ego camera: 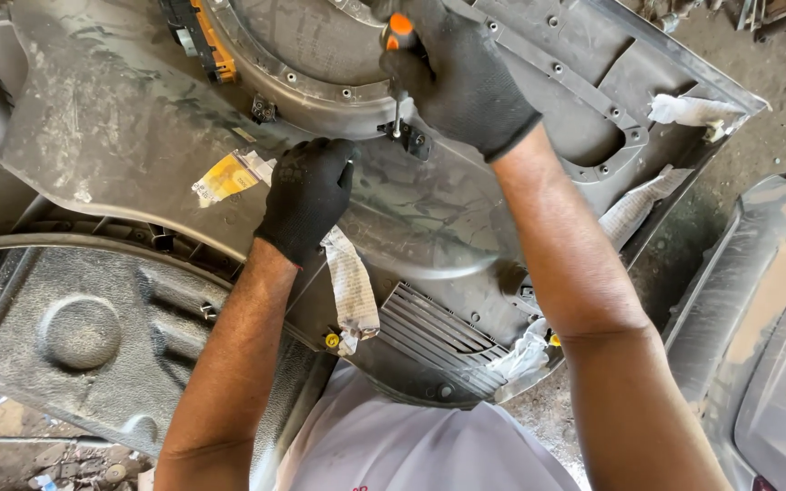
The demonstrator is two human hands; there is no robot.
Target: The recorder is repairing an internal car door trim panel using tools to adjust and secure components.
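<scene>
Screwdriver point(398, 68) stands tip-down on the bracket point(408, 136), clenched in my right hand point(461, 82), while my left hand point(308, 195) presses the door panel point(120, 127) just beside it.

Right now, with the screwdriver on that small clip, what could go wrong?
1. The screwdriver tip sits on a small dark clip; it might slip off and scratch the grey door panel.
2. The left hand presses the panel close below the tip, so a slip could hit its fingers.
3. The right hand grips high on the handle, which may give less control.
</scene>
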